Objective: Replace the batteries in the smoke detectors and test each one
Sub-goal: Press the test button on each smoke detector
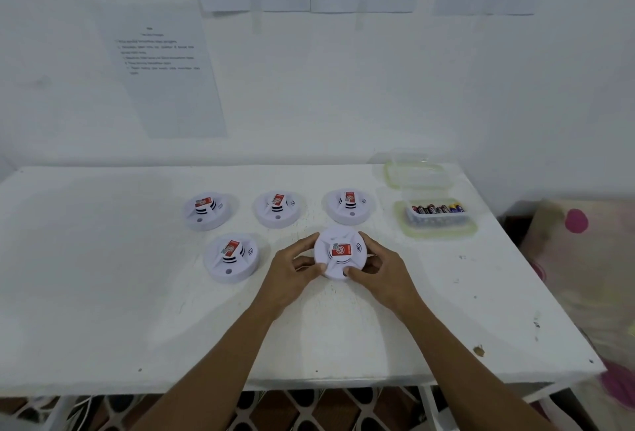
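Several round white smoke detectors with red labels lie on the white table (103, 310). Three form a back row: one on the left (206, 211), one in the middle (278, 209), one on the right (349, 206). Another (231, 258) sits in front on the left. I hold the front right detector (340, 253) between both hands, face up. My left hand (292, 272) grips its left side and my right hand (379, 267) grips its right side, the thumb near a small dark hole on its front rim. A clear plastic tub of batteries (436, 212) stands at the right.
The tub rests on its yellowish lid (412, 229), and a second clear container (417, 173) stands behind it by the wall. Printed sheets (165, 70) are taped to the wall. A patterned pink fabric (584, 259) lies beyond the table's right edge.
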